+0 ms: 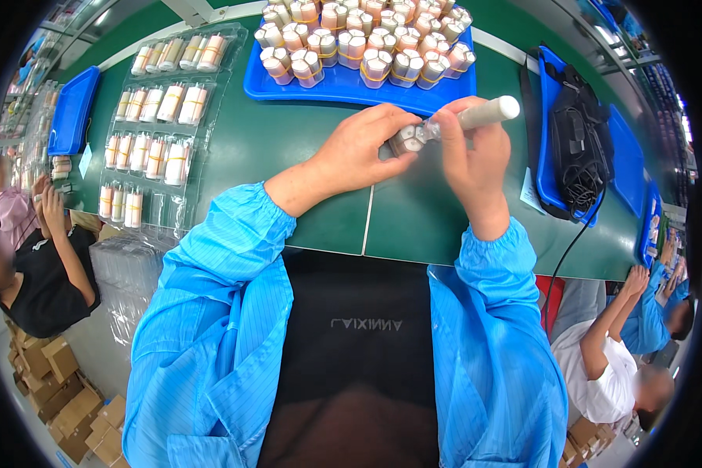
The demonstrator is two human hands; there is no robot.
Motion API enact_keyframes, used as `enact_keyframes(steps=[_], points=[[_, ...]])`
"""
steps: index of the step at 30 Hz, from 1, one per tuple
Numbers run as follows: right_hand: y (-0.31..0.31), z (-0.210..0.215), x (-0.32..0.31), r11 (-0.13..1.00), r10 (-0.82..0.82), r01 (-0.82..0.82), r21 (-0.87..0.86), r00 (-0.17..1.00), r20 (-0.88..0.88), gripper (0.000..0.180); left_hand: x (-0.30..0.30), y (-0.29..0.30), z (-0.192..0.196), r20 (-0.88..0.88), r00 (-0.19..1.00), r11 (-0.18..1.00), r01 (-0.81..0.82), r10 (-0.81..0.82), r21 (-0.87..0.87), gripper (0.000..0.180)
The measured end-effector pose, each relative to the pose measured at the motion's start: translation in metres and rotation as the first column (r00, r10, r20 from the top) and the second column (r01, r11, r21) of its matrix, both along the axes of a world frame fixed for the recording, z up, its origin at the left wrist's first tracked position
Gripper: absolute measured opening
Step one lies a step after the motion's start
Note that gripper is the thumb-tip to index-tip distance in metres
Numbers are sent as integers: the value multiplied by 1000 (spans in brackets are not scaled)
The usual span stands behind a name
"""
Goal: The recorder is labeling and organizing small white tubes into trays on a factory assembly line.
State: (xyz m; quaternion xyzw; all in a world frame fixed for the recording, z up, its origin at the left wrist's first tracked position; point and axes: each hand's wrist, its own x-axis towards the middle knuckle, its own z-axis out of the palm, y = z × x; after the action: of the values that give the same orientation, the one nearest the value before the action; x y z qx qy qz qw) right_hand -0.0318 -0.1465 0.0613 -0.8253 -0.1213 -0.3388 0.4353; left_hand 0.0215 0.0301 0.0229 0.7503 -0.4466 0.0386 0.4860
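My left hand (pixel 351 152) is closed around a small bundle of tubes (pixel 407 140), whose pale round ends show between thumb and fingers. Beside it, my right hand (pixel 477 160) grips a white cylindrical tube (pixel 490 114) that sticks out up and to the right. At its lower end, a clear shiny part (pixel 429 131) touches or nearly touches the bundle. Beyond my hands stands a blue tray (pixel 351 91) with many upright tube bundles (pixel 374 66), bound with yellow rubber bands.
To the left, a clear plastic tray (pixel 199 132) holds rows of banded bundles on the green table (pixel 281 140). On the right, a blue tray (pixel 544 175) carries a black bag (pixel 581 132) with a cable. Other people (pixel 58 269) work at both sides; cardboard boxes (pixel 62 390) lie at lower left.
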Motion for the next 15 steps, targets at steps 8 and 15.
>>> enact_keyframes(steps=[8,15], points=[[-3,-6,1,996,-3,5,94,1000,-12,15,1,-1,-2,13,1000,1000,-2,2,-14,43],[-3,2,-8,955,30,-15,298,998,-47,14,0,1,0,2,1000,1000,-4,4,10,45]])
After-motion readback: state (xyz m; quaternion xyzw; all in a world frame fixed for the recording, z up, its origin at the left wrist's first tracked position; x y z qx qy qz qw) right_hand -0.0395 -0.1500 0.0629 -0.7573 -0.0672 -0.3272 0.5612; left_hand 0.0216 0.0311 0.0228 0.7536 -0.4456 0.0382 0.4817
